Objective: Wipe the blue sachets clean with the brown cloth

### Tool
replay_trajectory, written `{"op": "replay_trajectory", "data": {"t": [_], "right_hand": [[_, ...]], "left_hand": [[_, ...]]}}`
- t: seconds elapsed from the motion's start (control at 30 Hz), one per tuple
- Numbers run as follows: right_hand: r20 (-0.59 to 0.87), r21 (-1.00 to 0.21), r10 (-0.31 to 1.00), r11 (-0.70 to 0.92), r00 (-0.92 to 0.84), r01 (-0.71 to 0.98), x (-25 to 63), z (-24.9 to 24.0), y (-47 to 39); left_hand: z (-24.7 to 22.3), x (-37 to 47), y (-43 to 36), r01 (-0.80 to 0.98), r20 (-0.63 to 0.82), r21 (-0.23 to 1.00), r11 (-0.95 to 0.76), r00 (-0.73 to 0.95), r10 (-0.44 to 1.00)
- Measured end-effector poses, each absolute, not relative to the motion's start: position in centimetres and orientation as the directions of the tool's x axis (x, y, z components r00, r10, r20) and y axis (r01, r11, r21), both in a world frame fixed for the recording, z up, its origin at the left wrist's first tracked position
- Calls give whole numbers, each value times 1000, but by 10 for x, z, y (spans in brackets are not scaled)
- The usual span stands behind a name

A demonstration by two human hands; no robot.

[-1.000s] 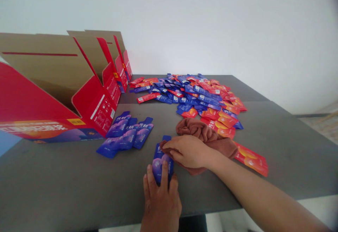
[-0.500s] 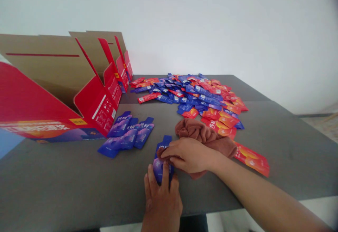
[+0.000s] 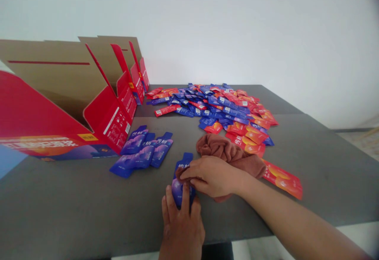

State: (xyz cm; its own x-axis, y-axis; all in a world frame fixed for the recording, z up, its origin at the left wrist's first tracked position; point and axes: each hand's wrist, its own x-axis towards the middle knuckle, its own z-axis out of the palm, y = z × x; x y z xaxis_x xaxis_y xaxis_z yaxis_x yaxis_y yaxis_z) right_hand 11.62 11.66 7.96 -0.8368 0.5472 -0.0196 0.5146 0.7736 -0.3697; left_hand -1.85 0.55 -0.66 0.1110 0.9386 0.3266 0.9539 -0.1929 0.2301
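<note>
- Blue pouch [image 3: 178,193]: lies flat on the table, near its front edge and between the two hands. Its spouted end points away from the person; its upper face bears purple round fruit and white lettering, partly hidden.
- Left hand [image 3: 182,225]: palm down, fingers slightly spread, the fingertips resting on the lower part of the pouch.
- Right hand [image 3: 213,176]: palm down, fingers bent and drawn together, pinching a fold of brown cloth against the pouch's upper part.
- Brown cloth [image 3: 218,144]: bunched on the table, mostly beyond the right hand, with a corner beneath its fingers.
- Red pouch [image 3: 284,180]: lies slantwise to the right of the cloth, its upper end at the cloth's edge; whether the two touch cannot be told.
- Group of blue pouches [image 3: 145,152]: overlapping, left of the handled pouch and apart from it, printed faces upward.
- Red cartons [image 3: 114,119]: stand in a row along the left side, flaps raised, brown inside.
- Mixed pile [image 3: 220,104]: red and blue pouches heaped toward the far side.
- Table [image 3: 89,212]: grey-topped, before a pale wall [image 3: 237,27].
</note>
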Motion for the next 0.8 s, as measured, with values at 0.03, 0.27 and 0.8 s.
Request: {"op": "replay_trajectory", "data": {"t": [0.03,0.27,0.8], "right_hand": [[-12,-370,542,779,-841,507,116,79,116],[-48,-340,617,730,-786,593,115,77,118],[-55,-354,580,750,-813,559,116,79,117]], "left_hand": [[-7,-19,5,955,329,222,-195,115,937],[-7,-19,6,953,326,216,-210,132,936],[-14,-20,6,958,379,177,-227,147,914]]}}
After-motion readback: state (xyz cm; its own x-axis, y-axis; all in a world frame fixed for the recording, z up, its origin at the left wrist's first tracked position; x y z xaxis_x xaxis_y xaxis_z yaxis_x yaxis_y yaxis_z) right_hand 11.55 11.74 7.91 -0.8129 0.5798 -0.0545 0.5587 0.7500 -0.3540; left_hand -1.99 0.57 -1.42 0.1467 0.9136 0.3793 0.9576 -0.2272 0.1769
